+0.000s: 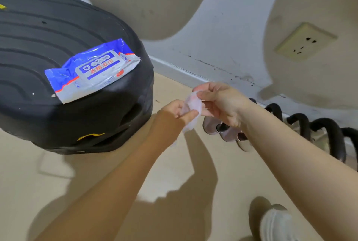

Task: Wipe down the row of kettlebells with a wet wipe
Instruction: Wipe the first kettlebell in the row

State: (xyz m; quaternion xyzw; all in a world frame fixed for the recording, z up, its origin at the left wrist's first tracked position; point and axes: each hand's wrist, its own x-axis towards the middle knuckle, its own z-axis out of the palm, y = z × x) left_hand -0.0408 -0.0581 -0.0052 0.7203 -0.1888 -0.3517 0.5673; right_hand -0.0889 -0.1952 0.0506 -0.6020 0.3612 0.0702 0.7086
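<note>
Both arms outstretched; left hand point(177, 110), right hand point(219, 103) pinch wet wipe point(190, 105).

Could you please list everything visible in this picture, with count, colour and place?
wet wipe pack: one, blue and white, lying on the black tyre.
tyre: one, black, on the floor at left.
wet wipe: one, white, pinched between both hands.
kettlebells: a row, black handles, along the wall at right; count unclear.
wall socket: one, cream, on the wall at upper right.
shoe: one, white, bottom right.
left hand: pinches the wipe.
right hand: pinches the wipe.
</note>
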